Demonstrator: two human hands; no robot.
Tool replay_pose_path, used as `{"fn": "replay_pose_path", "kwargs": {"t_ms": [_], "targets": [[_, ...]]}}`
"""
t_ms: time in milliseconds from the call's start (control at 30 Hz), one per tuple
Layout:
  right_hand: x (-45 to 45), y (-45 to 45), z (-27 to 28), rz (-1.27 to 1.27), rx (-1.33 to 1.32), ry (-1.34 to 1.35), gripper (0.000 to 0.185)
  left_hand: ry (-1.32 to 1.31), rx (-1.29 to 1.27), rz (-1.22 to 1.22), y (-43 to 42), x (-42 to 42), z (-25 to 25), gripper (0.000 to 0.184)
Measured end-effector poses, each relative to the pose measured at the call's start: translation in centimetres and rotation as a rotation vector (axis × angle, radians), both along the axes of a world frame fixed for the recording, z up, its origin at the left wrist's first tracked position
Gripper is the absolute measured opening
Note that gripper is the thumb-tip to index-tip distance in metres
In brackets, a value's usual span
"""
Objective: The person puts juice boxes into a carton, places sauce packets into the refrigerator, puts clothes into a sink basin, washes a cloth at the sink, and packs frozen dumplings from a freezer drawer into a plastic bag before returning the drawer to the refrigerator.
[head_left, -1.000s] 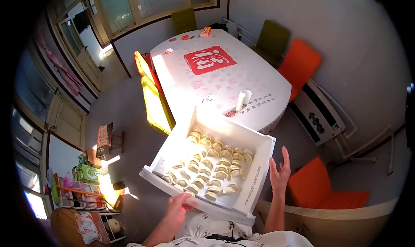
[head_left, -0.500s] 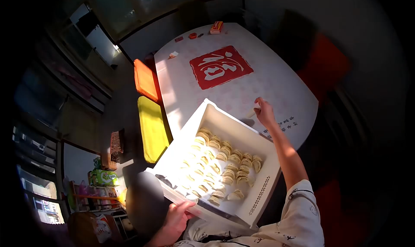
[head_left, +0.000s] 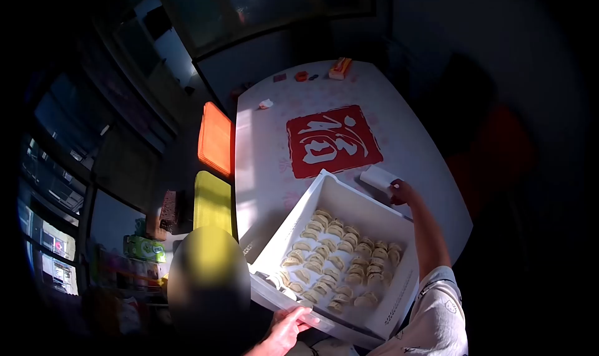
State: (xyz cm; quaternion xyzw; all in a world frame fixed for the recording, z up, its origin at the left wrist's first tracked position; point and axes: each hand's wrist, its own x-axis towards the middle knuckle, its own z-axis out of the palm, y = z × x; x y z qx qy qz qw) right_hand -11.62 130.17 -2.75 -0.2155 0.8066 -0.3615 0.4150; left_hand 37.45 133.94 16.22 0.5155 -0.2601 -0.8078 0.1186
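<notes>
A white freezer drawer (head_left: 393,290) holds several rows of dumplings (head_left: 324,256) on its floor. At the near edge of the drawer, my left hand (head_left: 288,330) is closed around the front rim. Beyond the far wall, my right hand (head_left: 400,192) has its fingers bent against the end of a white flat piece (head_left: 378,179), apparently gripping it. What kind of thing that piece is I cannot make out; the drawer wall partly covers it.
Behind the drawer stretches a pale table (head_left: 259,163) with a red printed square (head_left: 334,141). Small items and an orange box (head_left: 340,68) lie at its far end. Orange (head_left: 215,138) and yellow (head_left: 212,200) chairs line the left side. A blurred round shape (head_left: 209,287) is at lower left.
The view has shifted, and the drawer sits lower and further right in it. The white piece beside my right hand shows more fully. My left hand still holds the rim.
</notes>
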Motion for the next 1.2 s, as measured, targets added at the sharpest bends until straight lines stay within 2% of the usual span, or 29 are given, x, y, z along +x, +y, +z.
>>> {"fn": "replay_pose_path", "kwargs": {"t_ms": [67,167,200,267,367,500,567,633,667,700,767,833,900,967,1033,1100,1133,1200], "targets": [[0.0,0.1,-0.2,0.115,0.166,0.22,0.03,-0.02,0.014,0.025,0.4,-1.2,0.4,0.01],[1.3,0.7,5.0,0.139,0.211,0.225,0.031,-0.013,0.056,0.007,0.4,-1.9,0.7,0.011],[0.3,1.3,5.9,0.206,0.124,0.446,0.032,0.021,0.077,0.015,0.8,-2.5,0.5,0.012],[-0.5,2.4,6.2,0.136,-0.087,0.42,0.032,0.043,0.126,0.022,1.0,-2.9,-1.4,0.013],[3.6,5.1,13.0,0.055,-0.288,0.404,0.027,0.088,0.198,-0.002,1.8,-2.2,-3.6,0.013],[12.9,10.2,20.4,-0.068,-0.511,0.41,0.026,0.093,0.233,-0.035,2.7,-1.4,-4.9,0.011],[18.7,12.9,24.1,-0.204,-0.582,0.491,0.026,0.108,0.278,-0.064,2.8,-0.5,-6.6,0.014],[24.8,15.6,26.2,-0.387,-0.752,0.501,0.025,0.227,0.261,-0.111,2.5,0.6,-6.6,0.016],[28.7,16.9,27.3,-0.499,-0.758,0.576,0.023,0.207,0.266,-0.154,1.9,0.8,-6.5,0.018],[32.2,18.0,27.3,-0.615,-0.855,0.612,0.022,0.184,0.271,-0.201,1.0,0.7,-6.5,0.02],[40.6,20.0,27.4,-0.846,-0.802,0.686,0.019,0.251,0.161,-0.333,0.4,0.9,-6.5,0.029],[48.7,21.3,25.5,-1.033,-0.804,0.642,0.018,0.278,0.205,-0.439,-0.1,2.1,-6.5,0.038],[56.4,21.6,22.9,-1.151,-0.697,0.57,0.016,0.238,0.185,-0.544,0.2,4.0,-5.6,0.039],[63.7,21.5,23.0,-1.175,-0.49,0.471,0.014,0.301,0.232,-0.745,1.0,6.9,-4.7,0.035],[69.7,21.7,23.6,-1.141,-0.459,0.604,0.012,0.261,0.215,-0.933,4.0,10.0,-3.9,0.026],[74.8,23.7,24.9,-1.095,-0.361,0.908,0.013,0.273,0.162,-1.193,8.8,14.6,-1.9,0.024],[77.1,24.9,25.6,-1.157,-0.31,1.006,0.014,0.326,0.207,-1.353,11.4,16.9,-1.2,0.023],[82.5,27.9,26.0,-1.388,-0.257,1.024,0.014,0.396,0.226,-1.68,16.5,22.3,-1.0,0.022]]}}
